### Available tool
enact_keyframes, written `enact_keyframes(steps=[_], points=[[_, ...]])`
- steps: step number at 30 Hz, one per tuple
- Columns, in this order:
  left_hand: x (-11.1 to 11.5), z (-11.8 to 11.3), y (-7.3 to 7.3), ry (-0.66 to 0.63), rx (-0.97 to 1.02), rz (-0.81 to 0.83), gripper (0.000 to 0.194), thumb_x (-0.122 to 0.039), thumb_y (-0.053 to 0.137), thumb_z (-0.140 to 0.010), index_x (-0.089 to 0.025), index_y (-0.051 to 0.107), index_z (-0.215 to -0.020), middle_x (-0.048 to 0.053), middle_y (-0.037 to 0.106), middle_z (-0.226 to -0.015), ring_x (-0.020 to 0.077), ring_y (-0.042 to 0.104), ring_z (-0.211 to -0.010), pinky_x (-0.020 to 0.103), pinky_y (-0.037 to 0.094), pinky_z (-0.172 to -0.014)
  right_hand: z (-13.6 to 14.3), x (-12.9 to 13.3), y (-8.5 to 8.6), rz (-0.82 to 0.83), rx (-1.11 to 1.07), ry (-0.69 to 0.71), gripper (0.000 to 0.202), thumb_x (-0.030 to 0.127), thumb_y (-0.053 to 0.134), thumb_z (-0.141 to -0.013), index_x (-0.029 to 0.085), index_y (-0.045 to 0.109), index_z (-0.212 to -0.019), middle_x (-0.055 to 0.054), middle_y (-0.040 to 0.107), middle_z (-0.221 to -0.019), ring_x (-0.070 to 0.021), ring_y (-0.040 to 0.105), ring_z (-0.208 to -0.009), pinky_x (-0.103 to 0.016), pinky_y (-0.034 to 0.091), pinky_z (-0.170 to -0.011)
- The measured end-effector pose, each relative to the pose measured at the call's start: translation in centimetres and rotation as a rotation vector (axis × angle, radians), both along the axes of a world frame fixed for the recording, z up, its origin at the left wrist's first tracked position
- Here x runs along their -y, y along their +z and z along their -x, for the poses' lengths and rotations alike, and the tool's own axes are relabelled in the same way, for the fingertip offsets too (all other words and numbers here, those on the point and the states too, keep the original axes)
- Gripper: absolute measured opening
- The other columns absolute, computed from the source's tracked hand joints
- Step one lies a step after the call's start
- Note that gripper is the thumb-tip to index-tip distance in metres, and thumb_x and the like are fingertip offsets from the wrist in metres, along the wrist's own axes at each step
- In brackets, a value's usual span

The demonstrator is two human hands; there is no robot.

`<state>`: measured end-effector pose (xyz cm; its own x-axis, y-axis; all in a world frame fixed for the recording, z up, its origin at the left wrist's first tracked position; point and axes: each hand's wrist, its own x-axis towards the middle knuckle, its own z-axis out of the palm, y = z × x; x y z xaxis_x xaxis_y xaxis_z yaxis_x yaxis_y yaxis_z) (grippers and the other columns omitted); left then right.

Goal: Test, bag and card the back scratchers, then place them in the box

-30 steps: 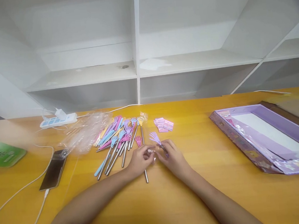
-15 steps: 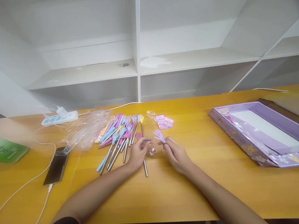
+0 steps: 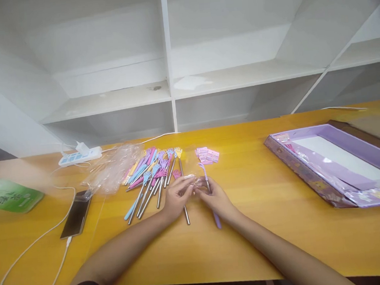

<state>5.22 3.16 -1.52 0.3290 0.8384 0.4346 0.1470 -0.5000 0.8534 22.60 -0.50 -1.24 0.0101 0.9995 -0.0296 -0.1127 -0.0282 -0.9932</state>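
My left hand [image 3: 176, 200] is closed, its thumb and fingers pinching a small crinkled clear plastic bag [image 3: 197, 181]. My right hand [image 3: 220, 199] is wrapped round a purple back scratcher [image 3: 217, 221], whose hand-shaped head points up and away from me. Its thumb and forefinger also meet at the bag, so both sets of fingertips nearly touch. Just left of my hands lies a pile of back scratchers [image 3: 146, 178] in pink, blue, yellow and purple with metal rods. One rod [image 3: 186, 215] runs partly hidden under my left hand.
Small pink printed cards [image 3: 207, 155] lie beyond my hands. Clear plastic bags [image 3: 110, 169] are heaped at left, near a power strip [image 3: 80, 156], a charging phone [image 3: 76, 217] and a green package [image 3: 13, 195]. A purple open box [image 3: 313, 180] stands at right. White shelving [image 3: 169, 73] rises behind.
My right hand has moved left to meet my left hand at the bag. The purple back scratcher has turned, so its head shows edge-on and its handle end shows below the hand.
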Motion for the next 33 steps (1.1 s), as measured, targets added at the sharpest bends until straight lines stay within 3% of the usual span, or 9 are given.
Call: enact_keyframes(steps=[4,8,12,16,20,25,28,30,33], points=[[-0.1,0.1,-0.2,-0.037,-0.034,-0.047,0.037,-0.036,0.064,-0.103,-0.027,0.072,-0.138,0.011,0.069,-0.132,0.0250,0.066,-0.125,0.043,0.054,-0.110,0.1,-0.1,0.5,0.027,-0.157,-0.004,0.050,0.061,0.083,-0.082,0.022,0.067,-0.109,-0.004,0.070,-0.096,-0.0180,0.063,-0.084,-0.031,0.053,-0.081],[0.0,0.0,-0.3,-0.098,-0.018,-0.009,0.038,-0.039,0.062,-0.104,-0.028,0.071,-0.139,0.011,0.065,-0.132,0.0267,0.062,-0.129,0.045,0.050,-0.113,-0.2,-0.2,0.9,0.095,-0.253,0.009,0.051,0.060,0.086,-0.079,0.022,0.068,-0.106,0.003,0.059,-0.077,-0.0095,0.042,-0.058,-0.024,0.038,-0.054],[0.2,-0.3,0.1,-0.141,0.241,0.232,0.041,-0.048,0.064,-0.102,-0.028,0.064,-0.138,0.009,0.062,-0.133,0.0231,0.068,-0.112,0.042,0.059,-0.099,-0.7,-0.5,0.9,0.137,-0.314,0.045,0.052,0.061,0.087,-0.076,0.021,0.064,-0.099,0.006,0.048,-0.067,-0.0065,0.027,-0.051,-0.022,0.019,-0.046],[-0.3,-0.4,0.9,-0.222,0.554,0.546,0.049,-0.055,0.081,-0.088,-0.026,0.054,-0.117,0.008,0.067,-0.128,0.0131,0.068,-0.089,0.031,0.059,-0.084,-1.3,-0.6,1.1,0.124,-0.320,0.135,0.051,0.061,0.087,-0.076,0.020,0.063,-0.094,0.011,0.035,-0.059,-0.0055,0.017,-0.049,-0.024,0.011,-0.045],[-0.7,-0.5,1.7,-0.415,0.554,0.749,0.074,-0.056,0.095,-0.070,-0.020,0.061,-0.126,0.009,0.070,-0.118,0.0050,0.055,-0.067,0.022,0.050,-0.069,-2.0,-0.5,1.4,0.095,-0.333,0.237,0.053,0.063,0.088,-0.075,0.020,0.061,-0.090,0.010,0.036,-0.058,-0.0053,0.018,-0.047,-0.025,0.011,-0.046],[-0.9,-0.7,2.7,-0.437,0.501,0.594,0.111,-0.043,0.103,-0.060,-0.036,0.046,-0.155,0.007,0.069,-0.124,0.0064,0.061,-0.069,0.022,0.052,-0.067,-2.4,-0.2,1.5,0.086,-0.356,0.376,0.054,0.065,0.087,-0.076,0.022,0.055,-0.084,0.012,0.031,-0.057,-0.0044,0.013,-0.047,-0.025,0.010,-0.046],[-1.2,-0.1,3.1,-0.410,0.423,0.447,0.123,-0.034,0.103,-0.060,-0.046,0.034,-0.161,0.008,0.066,-0.136,0.0078,0.066,-0.067,0.025,0.056,-0.066,-2.3,0.0,1.7,0.082,-0.341,0.382,0.053,0.064,0.086,-0.078,0.022,0.053,-0.085,0.012,0.030,-0.056,-0.0051,0.014,-0.048,-0.024,0.012,-0.046],[-1.4,0.4,3.1,-0.372,0.409,0.408,0.122,-0.031,0.103,-0.060,-0.044,0.035,-0.160,0.009,0.066,-0.140,0.0094,0.068,-0.068,0.027,0.059,-0.067,-2.3,0.0,1.7,0.089,-0.306,0.350,0.054,0.063,0.087,-0.076,0.022,0.054,-0.086,0.011,0.033,-0.057,-0.0055,0.018,-0.048,-0.024,0.014,-0.046],[-1.4,0.7,2.3,-0.322,0.442,0.483,0.115,-0.039,0.104,-0.057,-0.031,0.044,-0.155,0.014,0.069,-0.137,0.0178,0.075,-0.086,0.030,0.062,-0.078,-2.5,-0.2,1.9,0.110,-0.200,0.353,0.056,0.065,0.089,-0.072,0.021,0.058,-0.086,0.009,0.042,-0.061,-0.0065,0.027,-0.050,-0.024,0.019,-0.047]])
